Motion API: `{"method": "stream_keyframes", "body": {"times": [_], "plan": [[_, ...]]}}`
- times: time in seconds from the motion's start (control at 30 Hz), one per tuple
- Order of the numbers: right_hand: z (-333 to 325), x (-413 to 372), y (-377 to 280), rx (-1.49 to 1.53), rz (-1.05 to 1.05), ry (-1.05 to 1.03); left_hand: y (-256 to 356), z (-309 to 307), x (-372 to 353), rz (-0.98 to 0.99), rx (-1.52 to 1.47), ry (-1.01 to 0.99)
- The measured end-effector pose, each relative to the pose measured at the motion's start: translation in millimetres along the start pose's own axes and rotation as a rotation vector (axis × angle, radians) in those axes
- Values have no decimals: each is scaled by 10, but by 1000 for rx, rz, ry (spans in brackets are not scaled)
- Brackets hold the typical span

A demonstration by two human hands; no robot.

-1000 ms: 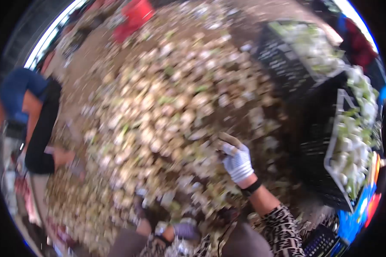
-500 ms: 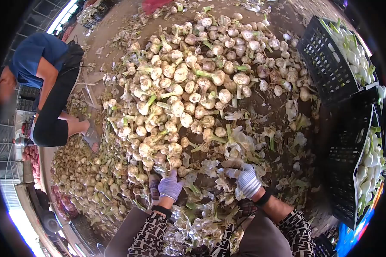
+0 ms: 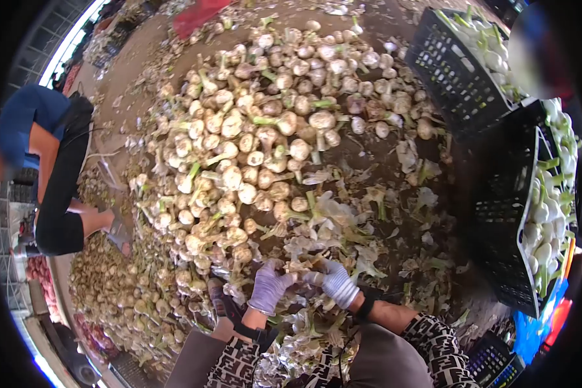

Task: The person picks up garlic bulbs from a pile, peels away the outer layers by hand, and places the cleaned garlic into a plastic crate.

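Observation:
My left hand (image 3: 269, 288), in a purple-stained glove, is closed around a garlic bulb (image 3: 297, 266) that shows only in part between the fingers. My right hand (image 3: 335, 282), in a striped white glove with dirty fingertips, pinches at the bulb's other side. Both hands are low in the view, over my lap. Just beyond them spreads a large heap of garlic bulbs (image 3: 247, 193), soil-stained, many with short green stems. Loose peeled garlic skins (image 3: 343, 220) lie right ahead of my right hand and also beneath both hands.
On the right stand black plastic crates (image 3: 456, 84) filled with clean white garlic (image 3: 548, 220). A person in a blue top (image 3: 29, 126) bends over at the left. More small bulbs (image 3: 119, 291) cover the ground at lower left. Red netting (image 3: 197, 18) lies at the far edge.
My hands have come together: the right moved left to meet the left at the bulb. The view has swung, so the heap and crates sit further left.

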State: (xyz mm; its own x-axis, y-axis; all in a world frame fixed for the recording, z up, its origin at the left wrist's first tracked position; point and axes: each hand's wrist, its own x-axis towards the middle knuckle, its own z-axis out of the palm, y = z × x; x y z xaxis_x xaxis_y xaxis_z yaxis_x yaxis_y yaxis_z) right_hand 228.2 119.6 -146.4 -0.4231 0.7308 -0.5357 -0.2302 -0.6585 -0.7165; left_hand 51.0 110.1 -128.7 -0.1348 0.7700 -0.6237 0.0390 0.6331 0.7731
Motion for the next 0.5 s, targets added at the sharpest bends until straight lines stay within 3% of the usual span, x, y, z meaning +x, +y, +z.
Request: {"method": "stream_keyframes", "body": {"times": [0.07,0.1,0.13,0.2,0.37,0.43,0.5], "plan": [[-52,-69,-269,83,74,45,233,154,-110,-20,-104,-57],[-95,-63,-293,83,66,58,357,247,-166,116,-253,-116],[-122,-52,-315,119,69,61,395,267,-179,119,-251,-126],[-154,-44,-397,160,70,66,452,275,-201,313,125,-202],[-119,-58,-598,222,46,50,518,378,-319,288,-44,-139],[-125,-35,-571,140,60,74,515,388,-333,591,446,-50],[-106,-56,-597,141,57,96,542,419,-364,602,462,-45]]}}
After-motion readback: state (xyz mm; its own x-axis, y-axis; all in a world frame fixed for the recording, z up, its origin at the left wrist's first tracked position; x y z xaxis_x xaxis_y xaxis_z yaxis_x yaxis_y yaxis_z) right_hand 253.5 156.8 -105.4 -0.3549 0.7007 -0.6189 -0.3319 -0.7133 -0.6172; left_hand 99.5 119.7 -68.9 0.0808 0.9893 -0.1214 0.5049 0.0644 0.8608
